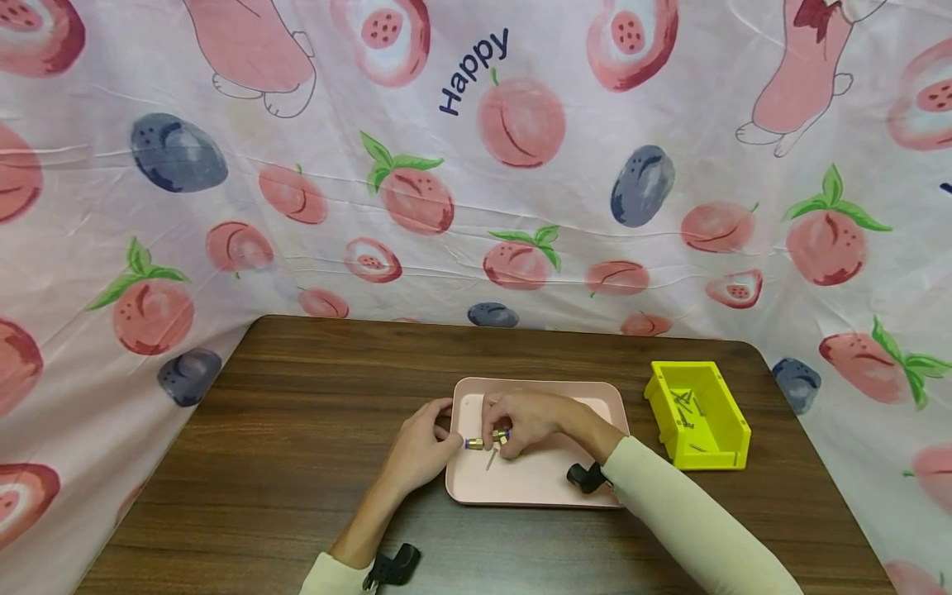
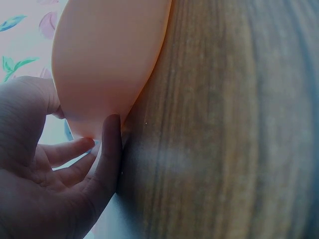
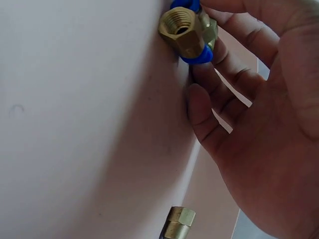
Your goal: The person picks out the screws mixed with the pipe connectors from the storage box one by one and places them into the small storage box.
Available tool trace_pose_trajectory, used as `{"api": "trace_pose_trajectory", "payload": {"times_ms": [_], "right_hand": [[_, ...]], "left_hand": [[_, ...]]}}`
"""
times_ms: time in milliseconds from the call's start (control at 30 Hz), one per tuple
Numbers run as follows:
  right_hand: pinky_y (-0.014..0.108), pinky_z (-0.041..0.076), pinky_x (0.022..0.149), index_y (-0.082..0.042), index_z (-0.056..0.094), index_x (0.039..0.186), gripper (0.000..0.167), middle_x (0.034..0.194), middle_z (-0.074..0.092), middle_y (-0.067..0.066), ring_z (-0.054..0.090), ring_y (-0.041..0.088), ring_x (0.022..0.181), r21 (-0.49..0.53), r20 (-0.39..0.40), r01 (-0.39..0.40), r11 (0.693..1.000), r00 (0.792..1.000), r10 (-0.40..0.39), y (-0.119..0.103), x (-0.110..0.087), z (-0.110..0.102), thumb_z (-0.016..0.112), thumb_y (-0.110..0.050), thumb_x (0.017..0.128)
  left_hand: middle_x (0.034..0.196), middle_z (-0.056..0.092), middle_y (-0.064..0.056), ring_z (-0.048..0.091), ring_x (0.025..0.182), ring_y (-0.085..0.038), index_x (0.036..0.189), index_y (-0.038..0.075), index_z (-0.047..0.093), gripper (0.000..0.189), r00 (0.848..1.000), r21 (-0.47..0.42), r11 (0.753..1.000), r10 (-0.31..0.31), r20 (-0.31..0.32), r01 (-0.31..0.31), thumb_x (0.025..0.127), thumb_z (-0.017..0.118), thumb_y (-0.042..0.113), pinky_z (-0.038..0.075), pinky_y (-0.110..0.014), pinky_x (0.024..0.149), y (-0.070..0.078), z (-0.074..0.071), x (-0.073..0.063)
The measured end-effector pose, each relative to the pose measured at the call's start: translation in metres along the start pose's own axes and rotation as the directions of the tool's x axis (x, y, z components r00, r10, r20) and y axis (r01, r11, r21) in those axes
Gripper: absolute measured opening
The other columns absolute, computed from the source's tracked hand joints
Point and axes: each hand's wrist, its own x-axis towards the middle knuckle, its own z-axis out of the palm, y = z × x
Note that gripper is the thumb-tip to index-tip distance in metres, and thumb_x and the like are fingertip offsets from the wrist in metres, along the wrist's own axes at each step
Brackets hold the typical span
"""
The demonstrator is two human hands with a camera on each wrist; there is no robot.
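Note:
A pink tray (image 1: 546, 487) lies on the table. At its left rim is my left hand (image 1: 420, 450), the thumb over the edge and the fingers against the outer wall. Over the tray's left part, my right hand (image 1: 524, 420) bends its fingers down round a cluster of brass fittings (image 3: 184, 32) with blue collars. One of these turns its threaded opening to the right wrist camera. Another brass fitting (image 1: 474, 444) rests between the hands, and a small screw (image 1: 491, 459) shows below the right fingertips. I cannot tell whether the right fingers pinch a piece.
To the tray's right stands a yellow bin (image 1: 725, 421) with several screws (image 1: 684, 409) inside. Dark wood tabletop (image 1: 335, 372) surrounds the tray. A fruit-print cloth (image 1: 521, 190) hangs behind the table and at its sides.

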Motion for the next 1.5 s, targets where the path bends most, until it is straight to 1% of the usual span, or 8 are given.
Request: {"api": "trace_pose_trajectory", "payload": {"times_ms": [333, 467, 633, 800, 867, 1133, 1333, 1500], "right_hand": [[0.020, 0.042, 0.076, -0.012, 0.081, 0.091, 0.020, 0.099, 0.061, 0.003, 0.054, 0.012, 0.086, -0.018, -0.021, -0.020, 1.000, 1.000, 0.020, -0.001, 0.001, 0.003, 0.088, 0.002, 0.078], [0.020, 0.043, 0.076, -0.013, 0.081, 0.088, 0.018, 0.095, 0.059, 0.000, 0.054, 0.009, 0.085, -0.042, -0.035, 0.016, 0.999, 0.999, -0.017, 0.000, 0.002, 0.003, 0.089, 0.000, 0.078], [0.019, 0.042, 0.076, -0.014, 0.081, 0.085, 0.015, 0.093, 0.057, -0.005, 0.050, 0.003, 0.084, -0.066, -0.040, 0.039, 0.997, 0.998, -0.042, 0.002, 0.002, 0.004, 0.088, -0.002, 0.078], [0.019, 0.041, 0.076, -0.014, 0.079, 0.082, 0.015, 0.091, 0.056, -0.005, 0.047, 0.000, 0.083, -0.094, -0.041, 0.065, 0.993, 0.997, -0.069, 0.002, 0.002, 0.003, 0.086, -0.002, 0.078], [0.019, 0.041, 0.077, -0.014, 0.078, 0.081, 0.014, 0.091, 0.056, -0.004, 0.047, 0.000, 0.084, -0.110, -0.040, 0.072, 0.991, 0.996, -0.077, 0.001, 0.001, 0.003, 0.085, -0.002, 0.078], [0.019, 0.043, 0.079, -0.015, 0.077, 0.080, 0.014, 0.091, 0.058, -0.004, 0.050, 0.002, 0.087, -0.115, -0.038, 0.089, 0.989, 0.995, -0.094, 0.003, 0.001, 0.003, 0.083, -0.003, 0.079], [0.020, 0.044, 0.079, -0.015, 0.076, 0.081, 0.014, 0.093, 0.058, -0.009, 0.051, 0.001, 0.087, -0.096, -0.052, 0.094, 0.991, 0.994, -0.099, 0.005, 0.000, 0.002, 0.082, -0.003, 0.079], [0.019, 0.044, 0.078, -0.013, 0.074, 0.081, 0.011, 0.090, 0.059, -0.007, 0.052, 0.003, 0.086, -0.097, -0.063, 0.112, 0.989, 0.991, -0.118, 0.003, -0.001, -0.002, 0.079, -0.003, 0.080]], "left_hand": [[0.123, 0.073, -0.012, 0.072, 0.084, -0.011, 0.136, -0.002, 0.068, 0.056, 1.000, 0.011, 1.000, -0.022, 0.003, 0.022, 0.084, 0.069, 0.016, 0.057, -0.031, 0.068, 0.009, -0.002, -0.001], [0.125, 0.073, -0.012, 0.073, 0.086, -0.013, 0.138, -0.001, 0.068, 0.056, 0.997, 0.019, 0.997, -0.078, 0.021, 0.077, 0.084, 0.068, 0.012, 0.059, -0.034, 0.073, 0.023, -0.007, -0.003], [0.126, 0.073, -0.009, 0.073, 0.088, -0.011, 0.139, 0.001, 0.069, 0.056, 0.993, 0.038, 0.993, -0.113, 0.029, 0.112, 0.084, 0.069, 0.010, 0.059, -0.035, 0.076, 0.024, -0.006, -0.002], [0.122, 0.074, -0.011, 0.073, 0.083, -0.012, 0.136, -0.001, 0.069, 0.054, 1.000, 0.018, 1.000, -0.015, 0.003, 0.015, 0.084, 0.068, 0.014, 0.057, -0.034, 0.070, 0.009, -0.003, -0.001], [0.121, 0.074, -0.014, 0.073, 0.082, -0.013, 0.135, -0.003, 0.068, 0.054, 1.000, 0.007, 1.000, 0.009, -0.004, -0.009, 0.083, 0.068, 0.014, 0.057, -0.035, 0.069, 0.012, -0.004, -0.003], [0.124, 0.073, -0.013, 0.073, 0.085, -0.012, 0.136, -0.003, 0.068, 0.056, 0.999, 0.019, 0.999, -0.049, 0.001, 0.049, 0.083, 0.068, 0.012, 0.058, -0.035, 0.072, 0.028, -0.008, -0.005], [0.127, 0.073, -0.012, 0.073, 0.087, -0.012, 0.140, -0.001, 0.068, 0.056, 0.996, 0.023, 0.995, -0.093, 0.016, 0.092, 0.084, 0.069, 0.011, 0.058, -0.034, 0.074, 0.028, -0.007, -0.004], [0.124, 0.073, -0.013, 0.072, 0.084, -0.012, 0.137, -0.003, 0.068, 0.056, 0.999, 0.018, 0.999, -0.041, -0.003, 0.041, 0.083, 0.069, 0.013, 0.058, -0.034, 0.071, 0.016, -0.003, -0.003]]}}
